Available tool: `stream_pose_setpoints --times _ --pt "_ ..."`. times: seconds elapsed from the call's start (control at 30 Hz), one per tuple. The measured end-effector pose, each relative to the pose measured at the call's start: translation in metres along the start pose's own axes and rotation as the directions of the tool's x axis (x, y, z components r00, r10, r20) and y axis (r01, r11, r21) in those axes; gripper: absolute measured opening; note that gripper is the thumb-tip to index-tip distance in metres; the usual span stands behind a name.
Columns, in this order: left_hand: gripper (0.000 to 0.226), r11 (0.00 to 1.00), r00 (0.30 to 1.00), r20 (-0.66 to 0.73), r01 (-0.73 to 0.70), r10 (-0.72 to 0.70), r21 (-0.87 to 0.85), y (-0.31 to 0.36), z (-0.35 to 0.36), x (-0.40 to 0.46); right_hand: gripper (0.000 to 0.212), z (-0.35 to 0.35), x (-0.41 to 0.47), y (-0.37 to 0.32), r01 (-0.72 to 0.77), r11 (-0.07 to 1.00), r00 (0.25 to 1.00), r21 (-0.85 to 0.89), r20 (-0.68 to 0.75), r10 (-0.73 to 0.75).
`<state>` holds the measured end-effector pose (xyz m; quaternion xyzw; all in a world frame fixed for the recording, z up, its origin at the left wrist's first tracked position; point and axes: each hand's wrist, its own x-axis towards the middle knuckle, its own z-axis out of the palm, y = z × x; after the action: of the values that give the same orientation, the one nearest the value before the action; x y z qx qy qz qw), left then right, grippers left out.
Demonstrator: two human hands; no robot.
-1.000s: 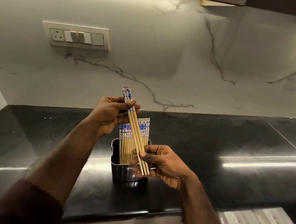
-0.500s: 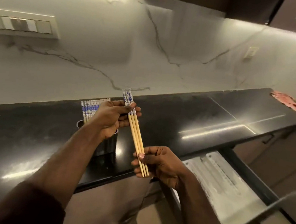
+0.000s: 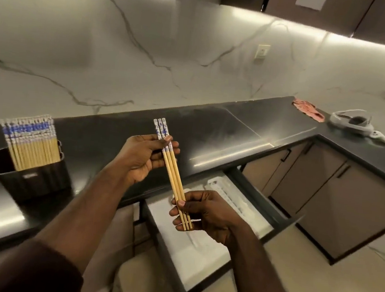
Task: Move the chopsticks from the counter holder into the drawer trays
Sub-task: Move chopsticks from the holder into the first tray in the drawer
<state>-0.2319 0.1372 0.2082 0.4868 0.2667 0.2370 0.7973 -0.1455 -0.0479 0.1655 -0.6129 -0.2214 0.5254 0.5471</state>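
Note:
Three bamboo chopsticks (image 3: pixel 173 174) with blue-and-white patterned tops are held between both hands, above the counter's front edge. My left hand (image 3: pixel 141 158) pinches them near the patterned tops. My right hand (image 3: pixel 206 212) pinches their plain lower tips. A dark metal holder (image 3: pixel 33 180) stands on the black counter at the left, with several more chopsticks (image 3: pixel 32 143) upright in it. Below my right hand an open drawer (image 3: pixel 280 223) shows white trays (image 3: pixel 213 250), partly hidden by my hand and forearm.
The black counter (image 3: pixel 234 140) runs right and turns a corner. A pink cloth (image 3: pixel 308 109), a grey headset with a controller (image 3: pixel 353 123) lie at the far right. Brown cabinet doors (image 3: pixel 337 201) stand beyond the drawer. A marble wall rises behind.
The view has swung right, so the holder now sits far left and the open drawer lies beneath my hands. Both hands keep the same hold on the three chopsticks.

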Motion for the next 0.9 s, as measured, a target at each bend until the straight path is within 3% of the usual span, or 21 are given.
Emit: stream_pose_setpoints --times 0.3,0.7,0.9 --pt "0.016 0.986 0.979 -0.142 0.130 -0.144 -0.102 -0.087 0.085 0.031 0.020 -0.118 -0.011 0.014 -0.127 0.991 0.992 -0.041 0.004 0.127" --pt "0.015 0.945 0.928 -0.189 0.298 -0.320 -0.138 -0.169 0.072 0.071 0.017 -0.159 0.049 0.042 -0.310 0.929 0.949 -0.202 -0.133 0.287" --pt "0.017 0.884 0.869 -0.191 0.418 -0.457 -0.212 -0.211 0.070 0.093 0.018 -0.184 0.074 0.063 -0.415 0.868 0.907 -0.271 -0.198 0.371"
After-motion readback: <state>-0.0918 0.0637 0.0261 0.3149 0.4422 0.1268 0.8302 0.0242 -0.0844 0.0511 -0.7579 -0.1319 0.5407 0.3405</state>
